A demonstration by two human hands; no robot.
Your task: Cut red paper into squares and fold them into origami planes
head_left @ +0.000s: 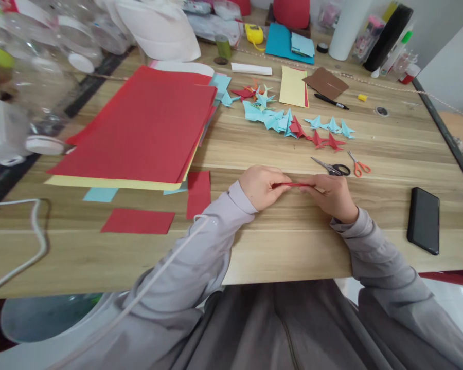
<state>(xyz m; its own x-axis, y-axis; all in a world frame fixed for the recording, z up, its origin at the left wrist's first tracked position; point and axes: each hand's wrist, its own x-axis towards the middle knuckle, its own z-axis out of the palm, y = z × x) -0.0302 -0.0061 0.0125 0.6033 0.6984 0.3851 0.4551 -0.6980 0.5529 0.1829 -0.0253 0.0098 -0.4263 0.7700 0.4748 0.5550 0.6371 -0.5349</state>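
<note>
The left hand (263, 187) and right hand (331, 195) are facing each other over the surface (293, 252), forearms (226, 226) angling inward; both are pinching red paper (295, 184), perhaps folded, which is spanning between them near black-handled scissors (336, 169).

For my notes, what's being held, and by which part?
Red paper, seen edge-on: the left hand pinches its left end, the right hand its right end.

Two hands (263, 187) (332, 196), two scissors (331, 168) (357, 163), one phone (423, 221), one tape measure (254, 34)
</note>
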